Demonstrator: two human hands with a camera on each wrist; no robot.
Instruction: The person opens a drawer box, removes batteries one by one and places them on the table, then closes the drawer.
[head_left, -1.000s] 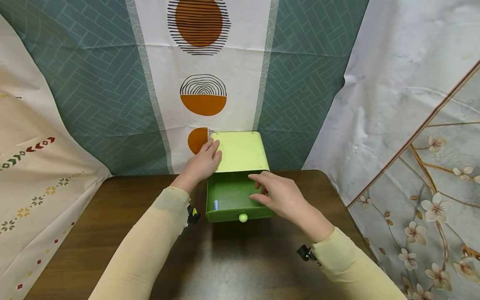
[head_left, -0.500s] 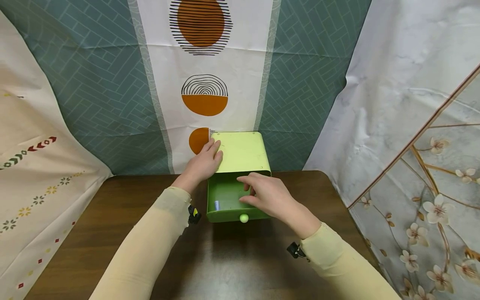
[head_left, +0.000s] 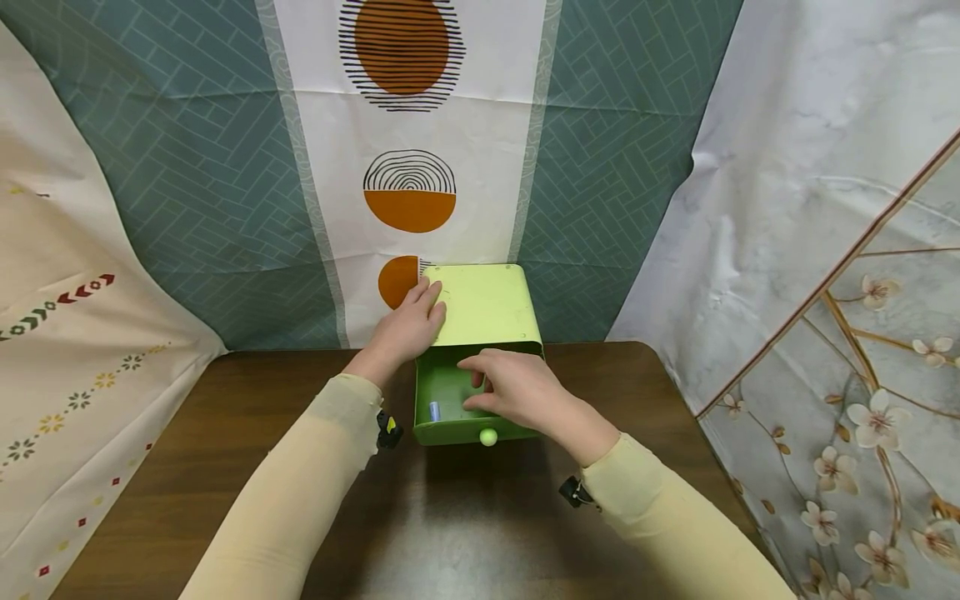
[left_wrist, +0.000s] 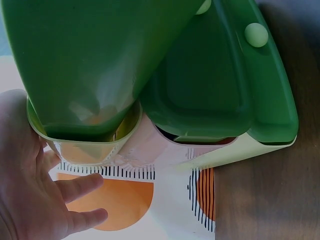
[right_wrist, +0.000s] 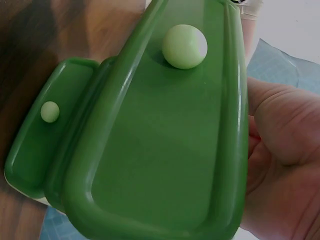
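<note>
A small cabinet with a pale yellow-green shell (head_left: 483, 304) stands at the back of the table, its green top drawer (head_left: 450, 432) pulled out. A small pale blue and white cylinder (head_left: 434, 411) lies at the drawer's front left. My left hand (head_left: 407, 331) rests on the left edge of the cabinet's top, fingers extended; they also show spread beside the shell in the left wrist view. Over the drawer's right half is my right hand (head_left: 521, 390), thumb and fingers apart with nothing between them, covering part of the inside. The right wrist view shows the drawer's round knob (right_wrist: 184, 46).
Lower drawers with pale knobs (left_wrist: 256, 35) sit below the pulled-out one. The brown wooden table (head_left: 300, 508) reaches toward me. A patterned cloth (head_left: 480, 125) hangs right behind the cabinet, with more cloth at both sides.
My right hand has moved left across the drawer, toward the small cylinder. The left hand stays on the cabinet's top, and the drawer has kept its place.
</note>
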